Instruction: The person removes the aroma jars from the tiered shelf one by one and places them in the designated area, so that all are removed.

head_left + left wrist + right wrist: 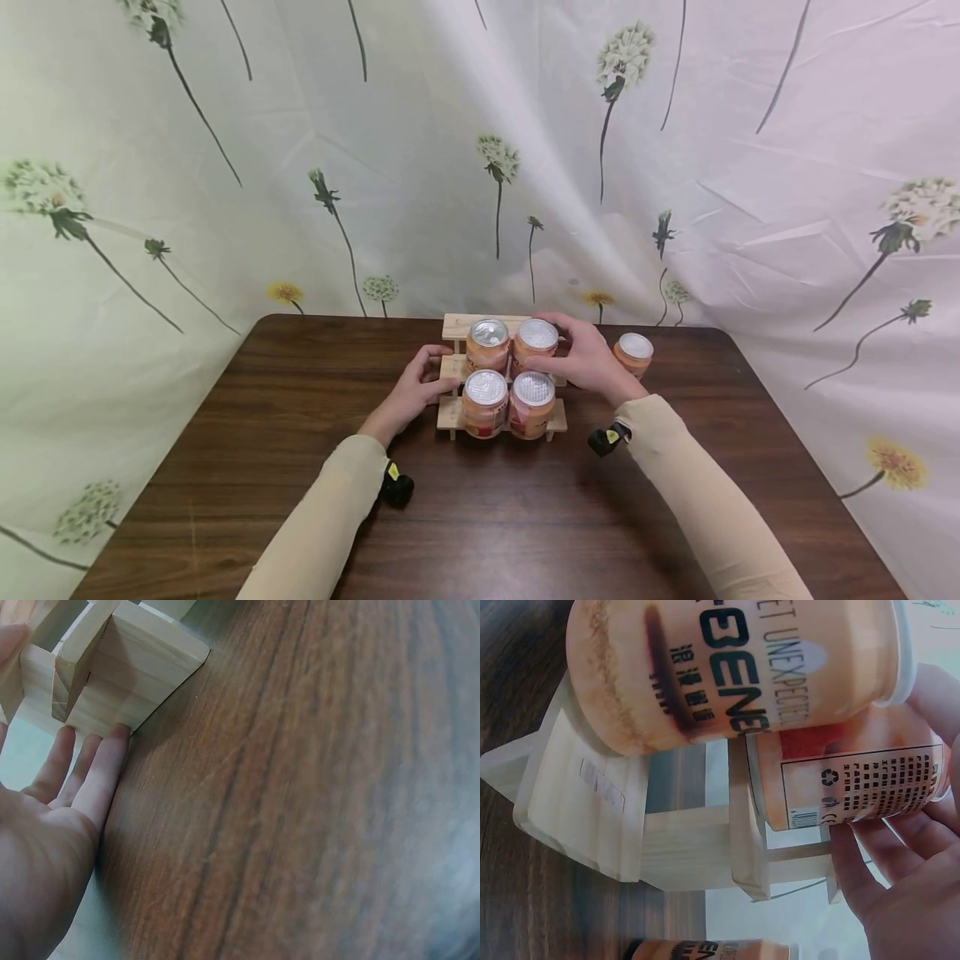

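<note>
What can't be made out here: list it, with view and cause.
Head: label text on the front-left jar, too small.
Head: some fingers of the right hand, hidden by the back-right jar.
Left wrist: much of the wooden rack, cut off by top and left edges.
Right wrist: much of the lowest jar, cut off by the bottom edge.

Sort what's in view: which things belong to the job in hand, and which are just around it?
In the job:
wooden rack, left hand touching its side
four jars on it, right hand gripping one
lone jar nearby, probably

Just around:
table
flowered cloth
wrist cameras
</note>
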The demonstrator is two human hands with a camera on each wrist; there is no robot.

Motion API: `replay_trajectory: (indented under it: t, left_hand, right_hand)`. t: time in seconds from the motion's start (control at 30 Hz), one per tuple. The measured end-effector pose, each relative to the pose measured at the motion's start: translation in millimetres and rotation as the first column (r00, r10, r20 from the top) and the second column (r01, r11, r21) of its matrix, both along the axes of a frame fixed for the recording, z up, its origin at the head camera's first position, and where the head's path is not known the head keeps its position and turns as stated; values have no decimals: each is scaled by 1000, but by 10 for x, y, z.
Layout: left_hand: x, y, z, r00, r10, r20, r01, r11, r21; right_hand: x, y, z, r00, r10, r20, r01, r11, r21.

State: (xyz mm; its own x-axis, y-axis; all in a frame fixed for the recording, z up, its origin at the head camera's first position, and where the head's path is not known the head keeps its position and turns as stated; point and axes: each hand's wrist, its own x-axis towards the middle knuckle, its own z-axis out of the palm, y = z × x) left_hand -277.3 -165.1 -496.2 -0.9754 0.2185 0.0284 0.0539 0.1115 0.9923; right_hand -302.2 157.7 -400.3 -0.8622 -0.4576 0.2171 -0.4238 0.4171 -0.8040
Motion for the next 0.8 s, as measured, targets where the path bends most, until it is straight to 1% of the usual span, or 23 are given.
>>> replay_trajectory:
  t: [0.2,0.4,0.63,0.8]
  left_hand:
    - [-6,0,-6,1000,-1,-2,1,1000,3]
    - [-9,2,-11,1000,-1,0,1,1000,9]
    - [2,5,6,1000,-1,5,1,1000,11]
    - [0,-1,0,1000,-3,1,3,1000,12]
  right_hand:
    - [6,55,34,1000,-22,7,22,999,-45]
    - [22,133,120,999,-36,-29,33,995,-95]
    - [68,276,229,994,-91,-63,80,984,-157]
    - [113,391,300,990,-128,-65,112,972,-207]
